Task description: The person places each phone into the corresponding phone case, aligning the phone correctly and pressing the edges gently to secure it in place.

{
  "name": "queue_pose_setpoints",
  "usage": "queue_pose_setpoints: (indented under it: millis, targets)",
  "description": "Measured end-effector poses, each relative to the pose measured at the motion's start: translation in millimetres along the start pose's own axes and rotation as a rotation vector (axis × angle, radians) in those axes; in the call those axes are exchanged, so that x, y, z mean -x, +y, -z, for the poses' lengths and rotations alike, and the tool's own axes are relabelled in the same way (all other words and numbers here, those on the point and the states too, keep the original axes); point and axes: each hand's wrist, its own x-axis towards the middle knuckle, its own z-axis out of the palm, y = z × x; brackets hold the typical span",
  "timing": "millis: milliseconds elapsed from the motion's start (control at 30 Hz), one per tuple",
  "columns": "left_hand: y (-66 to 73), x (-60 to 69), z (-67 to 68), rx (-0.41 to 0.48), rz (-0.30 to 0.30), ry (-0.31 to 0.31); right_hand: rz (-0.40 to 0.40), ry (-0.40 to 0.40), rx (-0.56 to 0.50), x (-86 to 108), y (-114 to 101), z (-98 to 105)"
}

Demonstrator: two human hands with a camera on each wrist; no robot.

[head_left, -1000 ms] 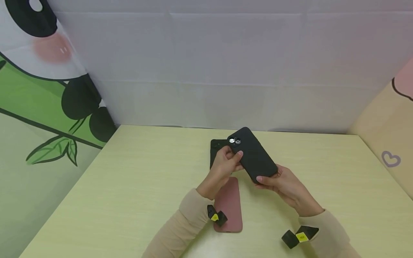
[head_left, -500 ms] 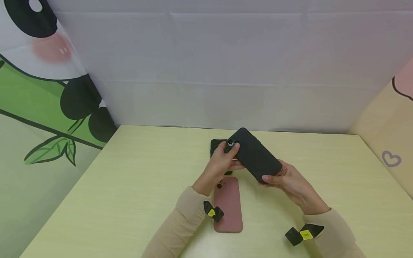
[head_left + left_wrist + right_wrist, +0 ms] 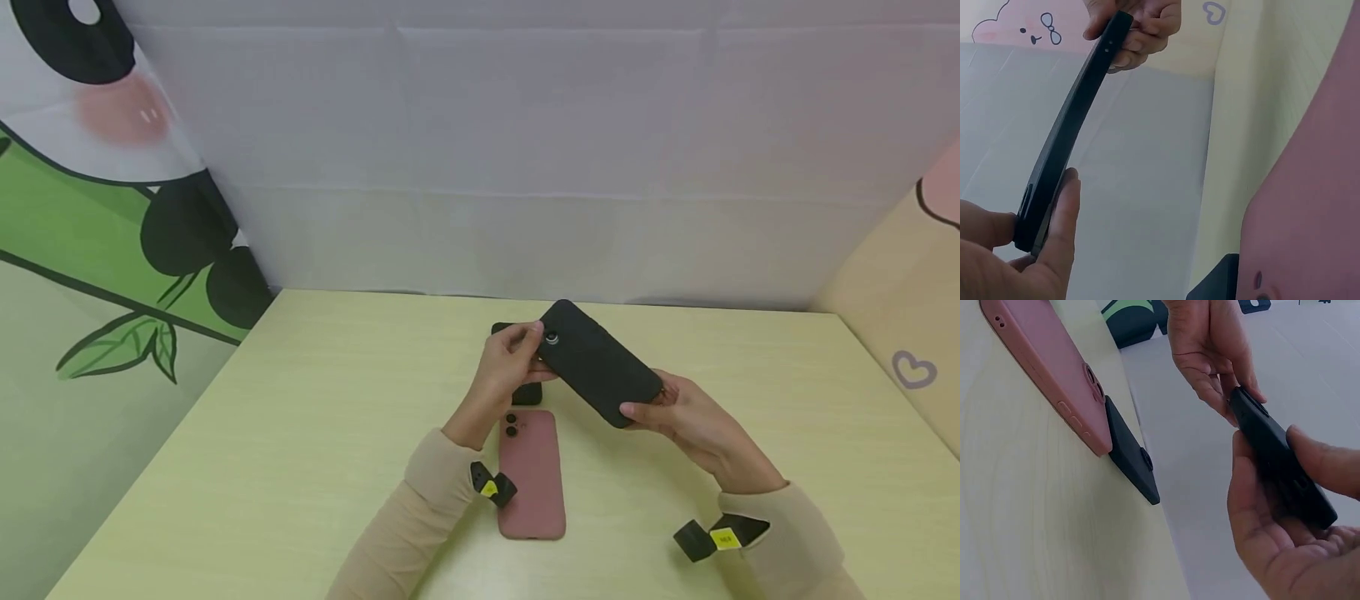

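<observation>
Both hands hold a black phone in a black case (image 3: 600,367), tilted above the table, its camera side facing up. My left hand (image 3: 495,367) pinches the upper left end beside the camera lenses. At the lower right end, my right hand (image 3: 693,425) grips it with the thumb on the back. The left wrist view shows the black phone (image 3: 1072,125) edge-on, with a thin lighter strip along the end at the left fingers. A pink phone (image 3: 534,483) lies below, camera side up. Beyond it is a second black phone (image 3: 527,394), partly hidden by my left hand.
A pale yellow table (image 3: 375,400) carries the two phones lying down. A grey-white cloth wall (image 3: 525,167) stands at the table's back edge, with printed panels at left and right. Cameras are strapped at both sleeve cuffs.
The held phone and right hand have shifted right, the phone turning closer to level. The left thumb has slid from the back to the end. The pink phone's camera lenses have come into view.
</observation>
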Motion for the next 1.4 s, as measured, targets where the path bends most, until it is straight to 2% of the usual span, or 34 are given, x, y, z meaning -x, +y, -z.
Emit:
queue_pose_setpoints:
  millis: [133, 233, 467, 567, 800, 1033, 1233, 1400]
  targets:
    - [10.0, 9.3, -2.5, -0.087, -0.093, 0.047, 0.010, 0.026, -0.019, -0.6, -1, -3]
    - [12.5, 13.0, -3.5, -0.134, -0.150, 0.075, 0.017, 0.069, -0.006, -0.5, -2, -4]
    - [-3.7, 5.0, -0.7, -0.124, -0.163, 0.107, 0.008, 0.159, 0.039, 2.5, -2, -7]
    - [-6.0, 4.5, -0.6, -0.110, -0.158, 0.125, 0.009, 0.186, 0.029, 4.5, -3, -8]
    - [-5.5, 5.6, 1.1, 0.007, -0.088, 0.125, 0.028, 0.199, -0.023, 8.5, -2, -9]
    - [-2.6, 4.9, 4.2, 0.126, 0.059, 0.121, 0.034, 0.192, -0.060, 10.9, -3, -9]
    - [-0.3, 6.3, 7.8, 0.144, 0.121, 0.067, 0.037, 0.192, -0.065, 14.1, -5, -9]
    - [1.7, 5.2, 13.9, 0.127, 0.145, -0.027, 0.036, 0.195, -0.056, 15.2, -5, -8]
